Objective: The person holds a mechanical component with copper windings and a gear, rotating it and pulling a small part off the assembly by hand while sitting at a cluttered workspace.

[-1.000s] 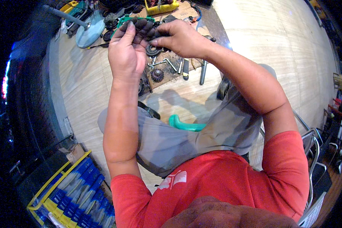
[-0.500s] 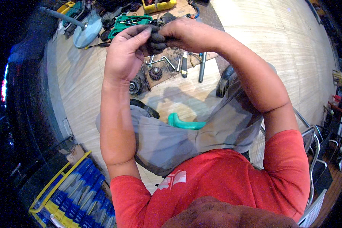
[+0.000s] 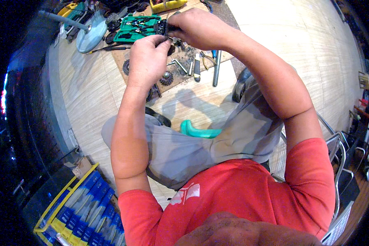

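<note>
Both my hands are raised over the floor. My right hand (image 3: 199, 28) grips a small dark metal part (image 3: 161, 28) that sticks out to the left of its fingers. My left hand (image 3: 146, 59) is just below it, fingertips pinched at the underside of the same part. What the left fingers pinch is too small to tell. Below the hands, on a brown mat (image 3: 188, 65), lie a toothed gear (image 3: 166, 78), hex keys (image 3: 178, 65) and a metal rod (image 3: 215, 67).
A green tool case (image 3: 135, 28) lies open at the far edge, with a round grey disc on a pole (image 3: 90, 35) to its left. A teal handle (image 3: 199, 132) rests between my knees. A yellow-and-blue rack (image 3: 76, 213) stands at the lower left, metal chair legs (image 3: 340, 151) at the right.
My right hand has slid right and the dark part has come into plainer view. My left hand has dropped a little below it.
</note>
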Action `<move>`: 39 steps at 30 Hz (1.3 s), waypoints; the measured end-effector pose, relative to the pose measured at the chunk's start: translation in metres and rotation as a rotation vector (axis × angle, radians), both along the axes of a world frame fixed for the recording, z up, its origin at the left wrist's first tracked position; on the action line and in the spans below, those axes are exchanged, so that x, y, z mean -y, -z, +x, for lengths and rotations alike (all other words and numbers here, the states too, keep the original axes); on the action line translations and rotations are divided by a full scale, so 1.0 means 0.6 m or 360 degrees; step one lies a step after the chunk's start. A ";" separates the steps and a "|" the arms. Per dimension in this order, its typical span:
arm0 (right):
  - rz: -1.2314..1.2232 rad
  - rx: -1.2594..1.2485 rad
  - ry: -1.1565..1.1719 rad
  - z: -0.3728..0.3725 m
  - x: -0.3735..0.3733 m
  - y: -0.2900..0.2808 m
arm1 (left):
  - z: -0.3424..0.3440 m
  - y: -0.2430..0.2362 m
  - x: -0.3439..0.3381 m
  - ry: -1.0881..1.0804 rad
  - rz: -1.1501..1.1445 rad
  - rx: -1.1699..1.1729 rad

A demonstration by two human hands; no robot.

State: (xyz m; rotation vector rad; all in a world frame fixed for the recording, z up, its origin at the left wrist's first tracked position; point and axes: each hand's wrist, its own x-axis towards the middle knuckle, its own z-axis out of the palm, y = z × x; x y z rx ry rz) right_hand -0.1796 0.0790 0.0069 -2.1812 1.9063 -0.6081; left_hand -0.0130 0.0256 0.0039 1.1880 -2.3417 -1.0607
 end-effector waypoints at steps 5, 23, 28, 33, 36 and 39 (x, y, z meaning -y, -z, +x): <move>-0.0054 0.0354 0.0190 0.013 0.006 0.011 | -0.004 0.011 0.004 -0.0287 -0.0085 -0.0180; 0.0227 0.1237 0.0019 0.035 0.004 0.026 | 0.001 0.007 0.019 -0.0244 0.0952 -0.1835; 0.0270 0.1168 -0.0038 0.033 0.003 0.014 | 0.018 0.000 0.038 -0.0007 0.1234 -0.2053; 0.0232 0.1020 -0.0142 0.027 0.007 0.016 | 0.023 -0.005 0.037 0.0019 0.1270 -0.2001; 0.0216 0.1054 -0.0204 0.019 0.010 0.019 | 0.025 -0.007 0.035 -0.0024 0.1229 -0.1928; 0.0266 0.1299 -0.0240 0.007 0.011 0.015 | 0.016 -0.007 0.027 -0.0160 0.1094 -0.1798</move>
